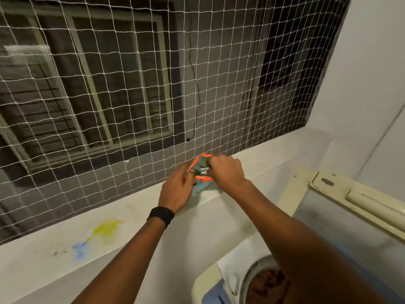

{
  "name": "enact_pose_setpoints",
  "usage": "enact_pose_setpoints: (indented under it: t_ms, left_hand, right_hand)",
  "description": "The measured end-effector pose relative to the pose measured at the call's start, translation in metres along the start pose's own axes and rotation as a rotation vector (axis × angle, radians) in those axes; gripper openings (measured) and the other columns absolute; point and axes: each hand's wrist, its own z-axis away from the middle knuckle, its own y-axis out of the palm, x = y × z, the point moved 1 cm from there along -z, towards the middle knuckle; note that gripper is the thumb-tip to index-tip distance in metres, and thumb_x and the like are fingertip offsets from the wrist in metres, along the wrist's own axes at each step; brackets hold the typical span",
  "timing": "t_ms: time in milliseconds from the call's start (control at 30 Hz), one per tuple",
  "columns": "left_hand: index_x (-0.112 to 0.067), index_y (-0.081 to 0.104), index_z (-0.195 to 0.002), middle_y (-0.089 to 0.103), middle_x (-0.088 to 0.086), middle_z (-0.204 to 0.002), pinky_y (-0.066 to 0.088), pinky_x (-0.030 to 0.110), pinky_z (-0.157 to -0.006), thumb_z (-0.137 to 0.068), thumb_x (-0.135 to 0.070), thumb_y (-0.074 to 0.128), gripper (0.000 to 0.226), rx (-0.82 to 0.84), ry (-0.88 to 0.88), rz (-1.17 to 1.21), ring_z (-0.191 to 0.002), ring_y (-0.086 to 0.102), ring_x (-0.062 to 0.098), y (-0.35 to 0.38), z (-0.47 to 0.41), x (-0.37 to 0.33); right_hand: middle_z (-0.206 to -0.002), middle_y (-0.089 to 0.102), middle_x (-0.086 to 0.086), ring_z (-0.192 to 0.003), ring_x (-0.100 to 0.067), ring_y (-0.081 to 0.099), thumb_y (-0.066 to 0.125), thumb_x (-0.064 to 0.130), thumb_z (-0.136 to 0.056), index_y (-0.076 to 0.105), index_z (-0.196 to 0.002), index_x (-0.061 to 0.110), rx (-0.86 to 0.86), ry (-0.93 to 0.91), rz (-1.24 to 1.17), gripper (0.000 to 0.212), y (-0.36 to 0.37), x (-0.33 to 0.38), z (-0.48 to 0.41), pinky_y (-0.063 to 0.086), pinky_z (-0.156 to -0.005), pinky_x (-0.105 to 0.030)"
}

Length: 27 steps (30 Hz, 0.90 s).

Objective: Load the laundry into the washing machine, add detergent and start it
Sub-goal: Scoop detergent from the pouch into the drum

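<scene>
1. Progress

- Loading: the washing machine (203, 286) stands at the lower right with its lid (328, 183) raised. Dark laundry (267, 284) lies inside the drum, and a white cloth (234, 268) hangs over the rim. Judged from this, loading is done or nearly done.
- Detergent: this step is in hand. Both hands are at what appears to be a detergent packet (200, 168), grey-green with orange edges. No detergent is seen in the machine, so dosing is judged as not yet done.
- Remaining: bring the packet to the machine, add the detergent, lower the lid and start the cycle. The controls are out of view.

2. Position of the packet

- The packet sits on the white ledge (131, 216), upright against the net (109, 95), well apart from the drum.
- The left hand (177, 187), the one with a dark wristband (161, 216), grips the left edge; its fingers (186, 174) curl onto that edge.
- The right hand (225, 170) pinches the upper right edge; its fingers (210, 170) are clamped on the packet.
- The packet lies between the 2 hands, touching both. Motion blur hides whether it is being opened or only lifted.
</scene>
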Motion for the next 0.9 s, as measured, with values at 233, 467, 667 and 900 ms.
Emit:
enact_pose_setpoints:
  t_ms: [233,467,667,900]
  left_hand:
    - [-0.043,0.056,-0.139,0.066,-0.010,-0.122,0.043,0.033,-0.088,-0.108,-0.057,0.025,0.046,0.012,-0.016,0.040,-0.107,0.058,0.011,-0.003,0.007,-0.005]
    - [-0.040,0.061,-0.129,0.069,-0.008,-0.117,0.048,0.037,-0.090,-0.108,-0.060,0.025,0.046,0.026,-0.006,0.060,-0.106,0.061,0.015,-0.003,0.010,0.004]
    - [-0.033,0.064,-0.125,0.071,-0.004,-0.115,0.045,0.026,-0.081,-0.108,-0.057,0.026,0.048,0.046,0.008,0.060,-0.101,0.061,0.013,-0.006,0.009,0.001]
    - [-0.032,0.066,-0.122,0.068,-0.006,-0.116,0.048,0.038,-0.091,-0.106,-0.061,0.026,0.052,0.049,-0.030,0.084,-0.105,0.061,0.017,-0.010,0.009,-0.007]
  right_hand:
    - [-0.122,0.061,-0.007,-0.109,-0.033,0.066,0.054,0.012,-0.102,0.067,-0.122,0.015,-0.087,-0.078,0.149,0.024,-0.005,-0.002,0.010,0.050,-0.082,-0.037]
    - [-0.121,0.068,-0.007,-0.115,-0.031,0.063,0.062,0.013,-0.097,0.067,-0.117,0.016,0.003,-0.005,0.014,0.021,0.006,0.014,0.004,0.049,-0.088,-0.037]
    - [-0.112,0.072,-0.007,-0.106,-0.033,0.066,0.070,0.036,-0.091,0.075,-0.109,0.023,0.059,0.207,-0.345,0.023,0.011,0.007,-0.004,0.051,-0.084,-0.037]
    - [-0.100,0.075,-0.005,-0.096,-0.029,0.068,0.072,0.033,-0.087,0.082,-0.097,0.029,0.008,0.336,-0.641,0.014,0.015,-0.003,0.002,0.054,-0.079,-0.032]
